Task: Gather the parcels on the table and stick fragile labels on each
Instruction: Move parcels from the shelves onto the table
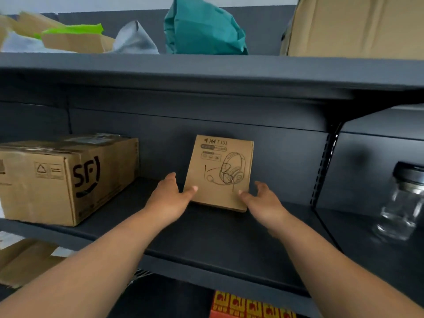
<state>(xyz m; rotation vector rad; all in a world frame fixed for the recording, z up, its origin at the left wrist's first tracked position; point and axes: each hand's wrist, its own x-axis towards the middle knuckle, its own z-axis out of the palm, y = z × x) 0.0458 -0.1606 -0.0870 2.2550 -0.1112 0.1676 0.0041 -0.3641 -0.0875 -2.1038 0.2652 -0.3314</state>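
Observation:
A flat brown headphone box (220, 171) with a line drawing of a headset stands tilted against the back of a dark shelf (206, 237). My left hand (171, 196) grips its lower left corner, thumb on the front face. My right hand (260, 198) holds its lower right corner, fingers spread behind the edge. To the left on the same shelf sits a larger cardboard parcel (66, 177) printed "SF". Sheets of red and yellow labels (250, 306) show below the shelf edge.
The upper shelf (206, 65) carries a teal wrapped parcel (202, 28), a grey bag (135, 40), a brown box with green tape (73, 37) and a tan box (358, 26). A glass jar (401, 203) stands at right. Cardboard (25, 260) lies lower left.

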